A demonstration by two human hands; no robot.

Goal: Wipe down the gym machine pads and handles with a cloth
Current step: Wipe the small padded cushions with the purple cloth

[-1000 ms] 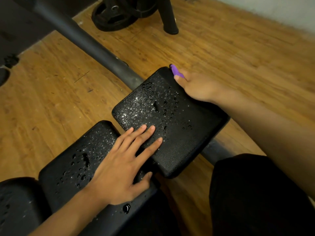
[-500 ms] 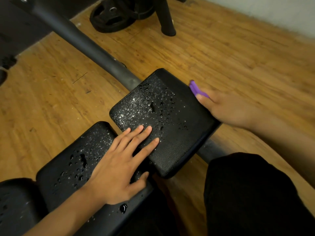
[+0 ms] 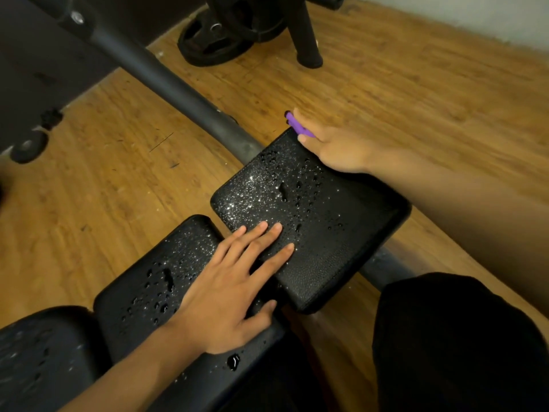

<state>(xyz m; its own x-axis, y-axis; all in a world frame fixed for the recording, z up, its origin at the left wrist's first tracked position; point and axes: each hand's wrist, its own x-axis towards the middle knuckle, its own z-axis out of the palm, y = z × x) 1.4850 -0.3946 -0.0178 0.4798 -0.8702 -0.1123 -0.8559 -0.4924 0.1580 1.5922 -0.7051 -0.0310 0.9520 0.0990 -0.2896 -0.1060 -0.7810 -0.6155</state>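
1. While the left hand (image 3: 231, 292) lies flat with its fingers straight across the gap between the near pad (image 3: 148, 278) and the front pad (image 3: 341, 233), the right hand (image 3: 338, 150) sits at the front pad's far right corner. It holds a purple cloth (image 3: 297, 126), of which only a short end shows past the fingers.
2. The hands are well apart. The right fingers beyond the pad's edge are hidden, so the exact grip cannot be told.
3. Change noted: half a second ago the right hand was midway along the front pad's right edge, and a second ago it was at this same far corner. The left hand has not shifted.
4. Judgement: the cloth is being stroked back and forth along the right edge, with the left hand bracing the pads.
5. Droplets (image 3: 283, 188) stand thick on the front pad's top and on the near pad. Both tops therefore appear unwiped, and the task looks to be at an early stage. No handles are in view.
6. Risk: the bracing palm rests on wet vinyl and may slip.
7. Also present: the frame tube (image 3: 166, 81), a weight plate (image 3: 214, 40) and the wood floor (image 3: 416, 84).
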